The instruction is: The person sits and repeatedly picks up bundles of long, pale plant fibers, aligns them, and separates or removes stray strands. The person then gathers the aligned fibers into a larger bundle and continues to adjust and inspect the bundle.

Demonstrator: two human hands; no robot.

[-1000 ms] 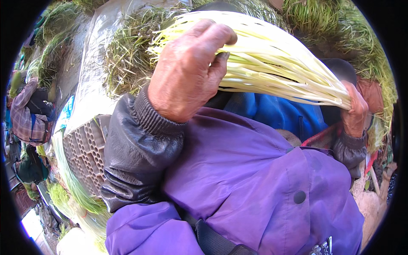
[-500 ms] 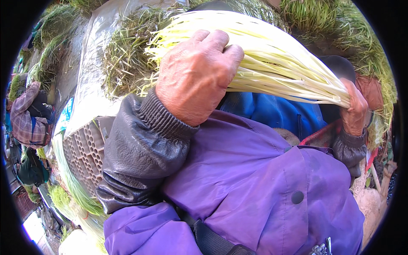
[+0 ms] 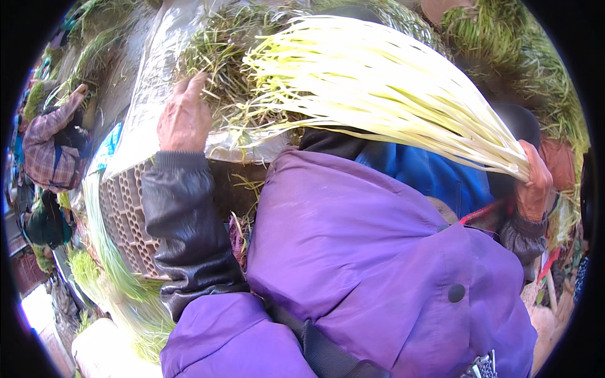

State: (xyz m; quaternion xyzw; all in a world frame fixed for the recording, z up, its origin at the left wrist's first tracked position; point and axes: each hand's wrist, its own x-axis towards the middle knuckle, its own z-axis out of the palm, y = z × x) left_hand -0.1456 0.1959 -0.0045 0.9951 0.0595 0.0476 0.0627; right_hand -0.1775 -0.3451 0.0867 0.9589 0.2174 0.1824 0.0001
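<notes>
A large fan of blanched yellow chives spreads across the upper middle, its pale leaf tips fanned out to the left. At the far right my right hand is closed round the gathered white ends. My left hand is off the bunch, to its left, above the white sheet, with fingers loosely stretched and nothing visible in them. Beside that hand lies a heap of withered green and brown leaves. Some loose leaves hang from the bunch's lower edge.
A hollow brick block stands below the white plastic sheet at left. Long green leaf bundles lie beside it. More grassy heaps are at upper right. A person in a plaid jacket works at far left.
My left hand has let go of the chives' leaf end and swung left to the sheet's edge. The bunch has fanned wider, still held in my right hand.
</notes>
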